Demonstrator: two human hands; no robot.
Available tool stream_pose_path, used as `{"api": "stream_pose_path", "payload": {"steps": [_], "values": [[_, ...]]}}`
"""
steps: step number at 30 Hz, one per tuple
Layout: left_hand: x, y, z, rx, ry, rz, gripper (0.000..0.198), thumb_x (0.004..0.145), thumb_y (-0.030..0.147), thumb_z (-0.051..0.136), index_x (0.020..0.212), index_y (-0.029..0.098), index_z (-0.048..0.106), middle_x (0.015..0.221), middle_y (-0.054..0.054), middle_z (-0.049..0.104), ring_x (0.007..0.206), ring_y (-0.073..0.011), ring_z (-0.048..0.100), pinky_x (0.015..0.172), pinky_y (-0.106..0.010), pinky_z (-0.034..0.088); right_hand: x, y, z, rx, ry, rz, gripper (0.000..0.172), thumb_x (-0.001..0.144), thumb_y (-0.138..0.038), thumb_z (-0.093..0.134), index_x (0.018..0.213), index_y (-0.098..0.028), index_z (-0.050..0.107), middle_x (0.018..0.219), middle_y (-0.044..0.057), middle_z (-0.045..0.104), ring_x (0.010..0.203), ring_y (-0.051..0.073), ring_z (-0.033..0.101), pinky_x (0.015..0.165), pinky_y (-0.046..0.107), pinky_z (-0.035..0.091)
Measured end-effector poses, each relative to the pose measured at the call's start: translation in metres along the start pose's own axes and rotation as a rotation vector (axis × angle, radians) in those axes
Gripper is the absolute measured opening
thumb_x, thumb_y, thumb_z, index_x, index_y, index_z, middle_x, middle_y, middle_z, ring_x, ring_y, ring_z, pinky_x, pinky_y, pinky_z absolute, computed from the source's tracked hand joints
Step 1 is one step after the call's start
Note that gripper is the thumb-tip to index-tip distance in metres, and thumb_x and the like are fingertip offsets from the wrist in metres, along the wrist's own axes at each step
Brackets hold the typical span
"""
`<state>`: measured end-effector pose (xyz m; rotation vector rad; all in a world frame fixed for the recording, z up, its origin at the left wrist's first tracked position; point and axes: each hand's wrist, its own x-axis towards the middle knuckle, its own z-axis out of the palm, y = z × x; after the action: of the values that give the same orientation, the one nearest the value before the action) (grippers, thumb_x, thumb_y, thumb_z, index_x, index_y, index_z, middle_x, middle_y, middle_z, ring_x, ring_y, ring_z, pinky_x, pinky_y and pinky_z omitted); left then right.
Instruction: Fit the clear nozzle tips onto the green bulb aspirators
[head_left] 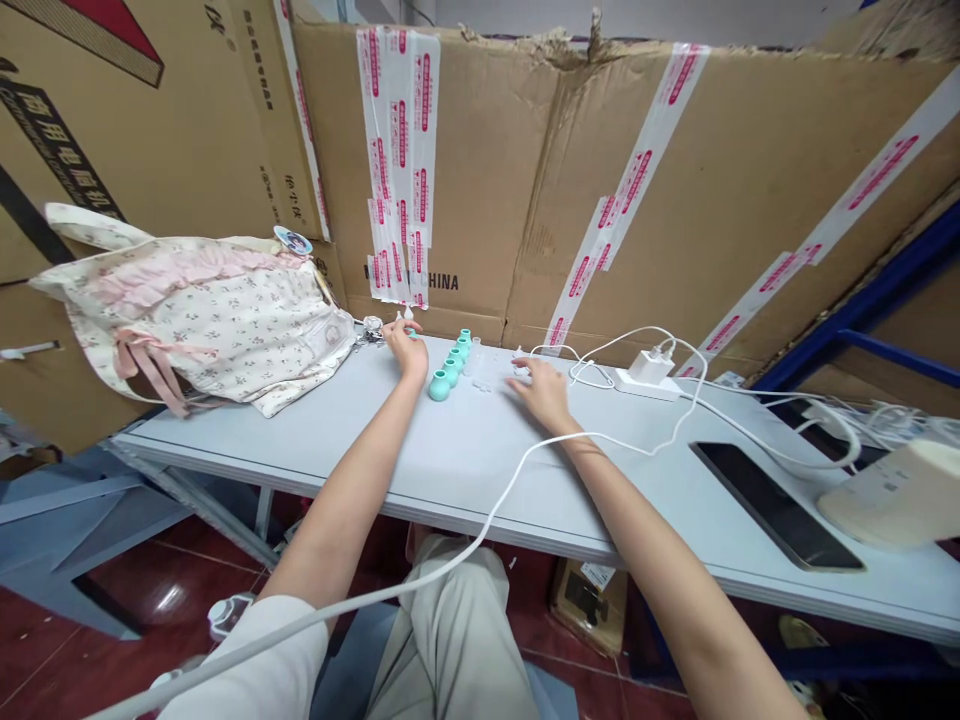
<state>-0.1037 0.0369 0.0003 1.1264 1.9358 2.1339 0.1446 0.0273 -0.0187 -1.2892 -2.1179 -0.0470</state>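
Observation:
My left hand (pixel 407 352) is at the back of the table, its fingers curled round a small teal bottle (pixel 412 332), mostly hidden, with a white pointed tip (pixel 409 313) showing above them. To the right of this hand, several round teal bottles (pixel 440 388) with open necks stand in a slanting row. Small clear pieces (pixel 482 384) lie beside the row; their kind is too small to make out. My right hand (pixel 546 396) rests low over the table on the other side of them, fingers apart, close to more tiny clear pieces (pixel 517 353).
A floral cloth bag (pixel 217 310) lies on the left. A white power strip (pixel 646 384) with a plugged-in charger is at the right, near a black phone (pixel 776 505) and a cream cylinder (pixel 892 495). A white cable (pixel 517 470) crosses above my right forearm. Taped cardboard (pixel 480 170) stands behind the table.

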Motion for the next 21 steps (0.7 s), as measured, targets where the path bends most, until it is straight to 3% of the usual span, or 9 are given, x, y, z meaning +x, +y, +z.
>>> {"api": "stream_pose_path", "payload": {"steps": [2,4,9,11,13,16,18,21], "values": [[0.0,0.003,-0.001,0.006,-0.01,0.006,0.035,0.056,-0.013,0.035,0.07,0.013,0.055,0.093,-0.008,0.047,0.083,-0.0132,0.046,0.08,-0.025,0.043,0.007,-0.018,0.013,-0.032,-0.143,-0.088,0.035,0.083,-0.032,0.063,0.116,-0.023,0.057,0.112,0.009,0.061,0.104,0.028,0.052,0.082,0.038,0.032],[0.0,0.004,-0.001,0.004,-0.028,-0.004,0.036,0.056,-0.013,0.034,0.068,0.013,0.055,0.091,-0.009,0.047,0.084,-0.0138,0.046,0.076,-0.025,0.043,0.013,-0.028,0.023,-0.06,-0.239,-0.166,0.03,0.085,-0.024,0.061,0.115,-0.025,0.06,0.109,0.008,0.063,0.103,0.027,0.054,0.083,0.037,0.032],[-0.001,0.006,0.003,-0.048,-0.097,0.044,0.036,0.056,-0.012,0.034,0.066,0.013,0.058,0.094,-0.01,0.047,0.091,-0.016,0.048,0.07,-0.024,0.046,0.02,-0.024,0.025,-0.045,-0.205,-0.243,0.026,0.086,-0.015,0.056,0.11,-0.02,0.063,0.105,0.01,0.064,0.1,0.026,0.056,0.087,0.038,0.032],[-0.005,0.012,0.005,-0.06,-0.113,0.162,0.033,0.06,-0.009,0.041,0.072,0.014,0.061,0.099,-0.01,0.047,0.096,-0.017,0.049,0.077,-0.027,0.046,0.025,-0.017,0.017,0.111,-0.142,-0.184,0.025,0.086,-0.019,0.057,0.11,-0.02,0.062,0.105,0.01,0.064,0.098,0.025,0.056,0.086,0.037,0.034],[-0.01,0.023,0.006,-0.053,-0.176,0.376,0.029,0.067,-0.002,0.053,0.085,0.016,0.064,0.108,-0.009,0.049,0.106,-0.0195,0.047,0.089,-0.031,0.043,0.036,-0.013,0.008,0.399,-0.091,-0.094,0.031,0.084,-0.028,0.06,0.114,-0.019,0.058,0.1,0.008,0.066,0.088,0.021,0.059,0.082,0.034,0.039],[-0.018,0.038,0.005,-0.026,-0.465,0.699,0.036,0.074,0.013,0.063,0.108,0.022,0.062,0.118,-0.006,0.054,0.113,-0.0206,0.045,0.098,-0.035,0.037,0.061,-0.013,-0.003,0.813,-0.177,-0.031,0.039,0.079,-0.045,0.062,0.106,-0.017,0.056,0.085,0.004,0.066,0.071,0.017,0.059,0.075,0.032,0.044],[-0.024,0.04,0.004,-0.006,-0.626,0.777,0.033,0.079,0.018,0.061,0.112,0.022,0.062,0.109,-0.005,0.061,0.104,-0.0189,0.05,0.093,-0.033,0.04,0.077,-0.017,-0.007,0.919,-0.27,-0.062,0.041,0.072,-0.051,0.066,0.093,-0.016,0.06,0.083,0.004,0.066,0.068,0.016,0.058,0.074,0.032,0.045],[-0.025,0.034,0.005,0.032,-0.601,0.712,0.026,0.082,0.023,0.06,0.106,0.019,0.065,0.097,-0.004,0.066,0.091,-0.0186,0.053,0.083,-0.03,0.043,0.091,-0.02,-0.005,0.91,-0.309,-0.096,0.036,0.075,-0.048,0.065,0.089,-0.015,0.063,0.088,0.006,0.066,0.072,0.016,0.058,0.075,0.031,0.046]]}}
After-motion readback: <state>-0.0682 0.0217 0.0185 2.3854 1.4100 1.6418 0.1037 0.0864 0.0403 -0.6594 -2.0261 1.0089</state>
